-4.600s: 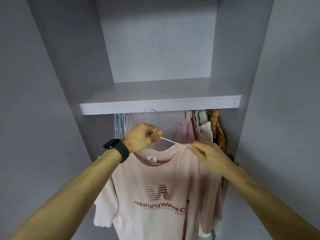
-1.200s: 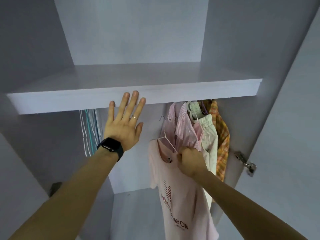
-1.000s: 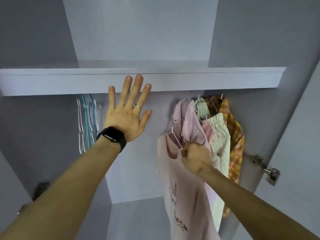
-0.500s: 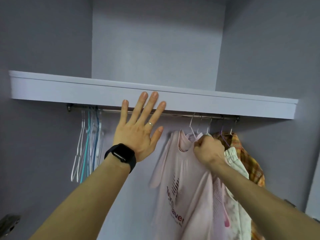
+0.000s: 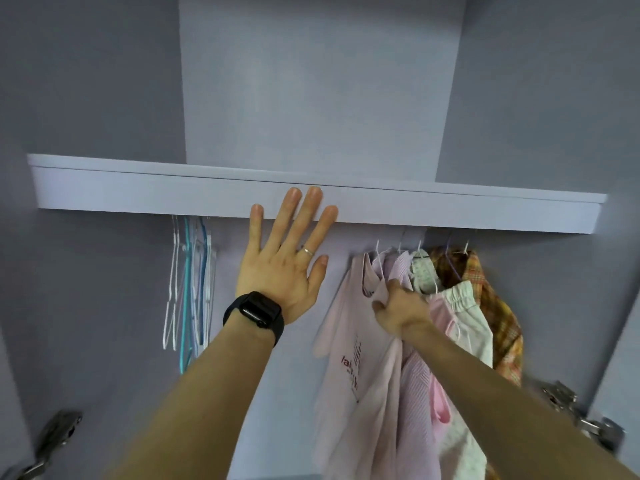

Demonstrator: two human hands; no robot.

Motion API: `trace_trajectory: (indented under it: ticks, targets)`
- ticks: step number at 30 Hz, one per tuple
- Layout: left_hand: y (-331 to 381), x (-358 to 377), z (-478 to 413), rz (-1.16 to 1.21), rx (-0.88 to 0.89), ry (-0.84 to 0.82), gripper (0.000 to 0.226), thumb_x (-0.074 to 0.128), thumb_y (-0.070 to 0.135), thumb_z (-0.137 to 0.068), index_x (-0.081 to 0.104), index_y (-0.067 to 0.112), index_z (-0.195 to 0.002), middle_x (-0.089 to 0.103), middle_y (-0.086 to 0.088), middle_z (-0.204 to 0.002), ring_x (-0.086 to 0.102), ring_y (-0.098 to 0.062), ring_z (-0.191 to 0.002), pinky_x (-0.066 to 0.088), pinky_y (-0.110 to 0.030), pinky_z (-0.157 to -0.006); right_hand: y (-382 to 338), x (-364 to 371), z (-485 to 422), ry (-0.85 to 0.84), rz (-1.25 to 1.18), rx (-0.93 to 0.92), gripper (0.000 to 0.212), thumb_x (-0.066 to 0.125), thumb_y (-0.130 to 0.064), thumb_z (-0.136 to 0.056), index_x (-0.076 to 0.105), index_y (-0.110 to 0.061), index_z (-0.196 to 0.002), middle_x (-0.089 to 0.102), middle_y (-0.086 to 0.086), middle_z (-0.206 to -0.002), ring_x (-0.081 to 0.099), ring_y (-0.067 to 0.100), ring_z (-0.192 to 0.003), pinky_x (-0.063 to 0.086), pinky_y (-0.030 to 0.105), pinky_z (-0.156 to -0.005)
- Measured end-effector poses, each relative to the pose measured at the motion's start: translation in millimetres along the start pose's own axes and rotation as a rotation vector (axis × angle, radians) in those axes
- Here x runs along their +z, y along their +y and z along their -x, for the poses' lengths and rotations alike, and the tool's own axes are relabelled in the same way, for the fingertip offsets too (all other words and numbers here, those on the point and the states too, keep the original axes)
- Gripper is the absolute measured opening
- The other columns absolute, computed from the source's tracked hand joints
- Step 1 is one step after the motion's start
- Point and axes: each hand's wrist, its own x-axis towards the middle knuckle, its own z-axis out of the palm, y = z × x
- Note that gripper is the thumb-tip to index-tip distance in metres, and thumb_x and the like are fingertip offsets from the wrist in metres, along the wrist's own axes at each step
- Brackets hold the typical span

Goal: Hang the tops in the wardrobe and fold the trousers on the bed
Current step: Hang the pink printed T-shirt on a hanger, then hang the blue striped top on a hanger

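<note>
A pale pink T-shirt (image 5: 349,358) with dark red lettering hangs on a thin white hanger under the wardrobe shelf (image 5: 138,194), at the left end of a row of hung clothes. My right hand (image 5: 401,306) grips the shirt at its neck and shoulder. My left hand (image 5: 284,258), with a black watch on the wrist, is raised flat with its fingers spread and straight in front of the shelf's front edge, holding nothing. The rail is hidden behind the shelf edge.
Right of the T-shirt hang a pink striped shirt (image 5: 412,403), a cream garment (image 5: 464,327) and an orange plaid shirt (image 5: 498,313). Several bare hangers (image 5: 188,292) hang at the left. Metal door hinges (image 5: 585,417) stick out at both lower sides.
The view tilted down, so the shelf edge now hides the rail. My right hand has slid a little lower on the T-shirt's neck. My left hand stays spread by the shelf.
</note>
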Motion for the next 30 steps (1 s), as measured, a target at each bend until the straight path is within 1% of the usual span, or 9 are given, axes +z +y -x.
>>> trace_trajectory:
  ticks: [2, 7, 10, 14, 17, 20, 23, 26, 30]
  targets:
    - [1, -4, 0, 0.008, -0.006, -0.027, 0.071, 0.036, 0.043, -0.099, 0.005, 0.025, -0.161, -0.006, -0.002, -0.168, -0.005, -0.026, -0.154, -0.003, -0.059, -0.121, 3, 0, 17, -0.161, -0.022, 0.036, 0.062, 0.052, -0.028, -0.098, 0.024, -0.012, -0.150, 0.052, 0.014, -0.142, 0.057, 0.035, -0.124, 0.045, 0.040, -0.103]
    - [8, -26, -4, 0.021, -0.063, -0.236, 0.075, 0.037, 0.040, -0.101, -0.007, 0.026, -0.160, -0.017, -0.001, -0.166, -0.015, -0.025, -0.153, -0.003, -0.058, -0.121, 12, -21, 64, -0.327, -0.059, 0.067, 0.070, 0.054, -0.024, -0.094, 0.022, -0.010, -0.154, 0.026, 0.014, -0.160, 0.040, 0.034, -0.141, 0.039, 0.039, -0.114]
    - [14, -42, -6, 0.044, -0.124, -0.401, 0.080, 0.034, 0.041, -0.101, -0.024, 0.027, -0.155, -0.033, 0.001, -0.161, -0.029, -0.024, -0.149, -0.007, -0.059, -0.121, 14, -42, 93, -0.365, -0.023, 0.024, 0.053, 0.053, -0.027, -0.093, 0.043, -0.014, -0.143, 0.057, 0.012, -0.138, 0.058, 0.034, -0.122, 0.049, 0.038, -0.101]
    - [28, -75, -18, 0.162, -0.239, -0.588, 0.074, 0.021, 0.051, -0.101, -0.028, 0.029, -0.153, -0.040, 0.003, -0.157, -0.031, -0.023, -0.148, -0.010, -0.062, -0.118, 14, -87, 134, -0.306, -0.032, -0.024, 0.048, 0.054, -0.031, -0.096, 0.050, -0.024, -0.143, 0.065, 0.006, -0.131, 0.061, 0.030, -0.117, 0.050, 0.034, -0.099]
    - [55, -109, -7, 0.401, -0.316, -0.769, 0.064, 0.015, 0.056, -0.100, -0.015, 0.041, -0.155, -0.022, 0.006, -0.165, -0.018, -0.020, -0.152, -0.014, -0.060, -0.117, 18, -124, 185, -0.235, -0.104, -0.025, 0.036, 0.056, -0.033, -0.097, 0.061, -0.033, -0.132, 0.068, 0.001, -0.126, 0.067, 0.024, -0.106, 0.052, 0.028, -0.090]
    - [96, -149, 34, 0.652, -0.374, -0.832, 0.058, 0.030, 0.050, -0.103, 0.014, 0.038, -0.158, 0.014, 0.005, -0.166, 0.007, -0.020, -0.153, 0.002, -0.061, -0.120, 33, -146, 256, -0.120, -0.233, 0.032, 0.030, 0.059, -0.034, -0.095, 0.065, -0.040, -0.124, 0.068, -0.008, -0.125, 0.065, 0.016, -0.102, 0.049, 0.024, -0.083]
    - [147, -186, 85, 0.783, -0.242, -0.865, 0.052, 0.042, 0.045, -0.102, 0.037, 0.030, -0.152, 0.037, 0.004, -0.158, 0.031, -0.022, -0.146, 0.023, -0.062, -0.117, 55, -153, 341, 0.047, -0.322, 0.101, 0.028, 0.065, -0.025, -0.094, 0.070, -0.035, -0.120, 0.069, -0.012, -0.120, 0.064, 0.016, -0.104, 0.044, 0.020, -0.086]
    - [189, -211, 122, 0.919, -0.098, -0.959, 0.052, 0.049, 0.036, -0.100, 0.040, 0.030, -0.150, 0.033, 0.005, -0.160, 0.026, -0.020, -0.149, 0.025, -0.056, -0.117, 72, -156, 412, 0.146, -0.308, 0.227, 0.029, 0.067, -0.019, -0.094, 0.071, -0.030, -0.121, 0.067, -0.017, -0.125, 0.057, 0.015, -0.118, 0.041, 0.021, -0.096]
    - [254, -246, 156, 1.042, 0.149, -1.053, 0.055, 0.053, 0.033, -0.098, 0.040, 0.030, -0.151, 0.032, 0.004, -0.160, 0.023, -0.017, -0.149, 0.024, -0.051, -0.118, 108, -150, 514, 0.191, -0.270, 0.486, 0.029, 0.068, -0.022, -0.094, 0.070, -0.030, -0.122, 0.066, -0.015, -0.128, 0.057, 0.016, -0.120, 0.040, 0.022, -0.098]
